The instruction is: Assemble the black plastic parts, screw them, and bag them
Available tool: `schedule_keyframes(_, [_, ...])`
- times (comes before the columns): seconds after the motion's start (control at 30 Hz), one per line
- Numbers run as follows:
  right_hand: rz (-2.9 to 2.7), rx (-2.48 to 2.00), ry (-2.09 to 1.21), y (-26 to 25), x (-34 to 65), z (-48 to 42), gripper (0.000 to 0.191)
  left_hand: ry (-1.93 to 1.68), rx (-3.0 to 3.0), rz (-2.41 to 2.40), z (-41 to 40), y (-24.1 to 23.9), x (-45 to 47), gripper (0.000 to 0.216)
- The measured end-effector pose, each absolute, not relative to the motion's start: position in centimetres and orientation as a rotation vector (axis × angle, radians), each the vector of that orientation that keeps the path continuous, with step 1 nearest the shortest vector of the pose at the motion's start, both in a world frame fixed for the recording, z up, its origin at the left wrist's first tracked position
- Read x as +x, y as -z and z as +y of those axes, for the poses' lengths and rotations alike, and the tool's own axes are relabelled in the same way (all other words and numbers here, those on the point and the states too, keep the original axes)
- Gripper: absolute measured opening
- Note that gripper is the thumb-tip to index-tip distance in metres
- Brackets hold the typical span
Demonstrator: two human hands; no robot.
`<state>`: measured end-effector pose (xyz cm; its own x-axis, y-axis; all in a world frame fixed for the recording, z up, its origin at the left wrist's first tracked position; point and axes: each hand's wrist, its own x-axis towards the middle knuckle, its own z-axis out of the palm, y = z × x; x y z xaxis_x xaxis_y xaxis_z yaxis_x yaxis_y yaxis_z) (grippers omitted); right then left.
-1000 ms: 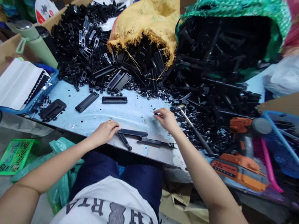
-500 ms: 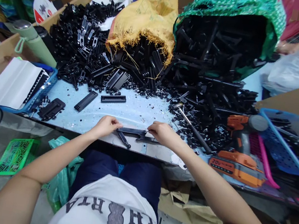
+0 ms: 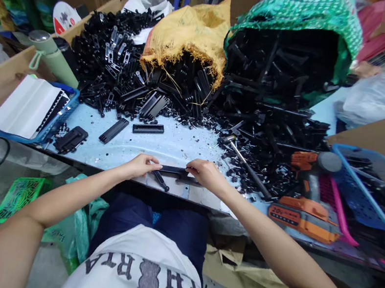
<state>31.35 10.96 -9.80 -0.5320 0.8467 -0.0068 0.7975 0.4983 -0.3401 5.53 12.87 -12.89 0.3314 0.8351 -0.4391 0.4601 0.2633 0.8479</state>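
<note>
Head view: The left hand point(image 3: 144, 166) pinches, thumb against fingers, the left end of the black bar point(image 3: 173, 170), at the table's point(image 3: 193, 139) near edge. The right hand point(image 3: 206, 173) is curled at the bar's right end; whether it grips the bar or a small part cannot be told. A narrow black arm point(image 3: 161, 181) angles nearward below. The hammer point(image 3: 248, 167) and orange drill point(image 3: 303, 213) lie to the right.
</note>
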Motion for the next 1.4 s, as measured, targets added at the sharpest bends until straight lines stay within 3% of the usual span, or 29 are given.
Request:
schedule_keyframes(0.23, [-2.35, -1.145, -0.316, 15.5, 33.5, 8.7, 0.029, -0.527, 1.766, 1.556, 12.3, 12.8, 5.3, 0.052])
schedule_keyframes(0.37, [-2.437, -1.133, -0.297, 17.1, 34.8, 7.8, 0.048, -0.907, 2.377, 1.529, 10.0, 13.0, 5.7, 0.03])
schedule_keyframes(0.57, [-2.387, -1.12, -0.161, 18.3, 34.5, 7.4, 0.05, -1.0, 2.895, 1.341, 8.7, 14.5, 5.8, 0.02])
schedule_keyframes(0.8, [-2.32, -1.093, -0.223, 18.5, 34.0, 6.1, 0.054, -0.917, 2.843, 1.317, 9.7, 15.1, 5.0, 0.023])
schedule_keyframes(1.07, [-2.312, -1.143, -0.058, 14.8, 30.5, 6.4, 0.04, -0.873, 2.703, 1.577, 7.7, 13.6, 5.6, 0.025])
schedule_keyframes(1.2, [-2.363, -0.997, -0.182, 14.3, 25.3, 8.2, 0.043, -0.547, 2.378, 1.975, 5.4, 13.6, 8.1, 0.031])
schedule_keyframes(1.4, [-2.312, -1.018, -0.381, 16.0, 23.5, 9.1, 0.041, -0.143, 2.099, 2.024, 5.1, 14.1, 10.2, 0.037])
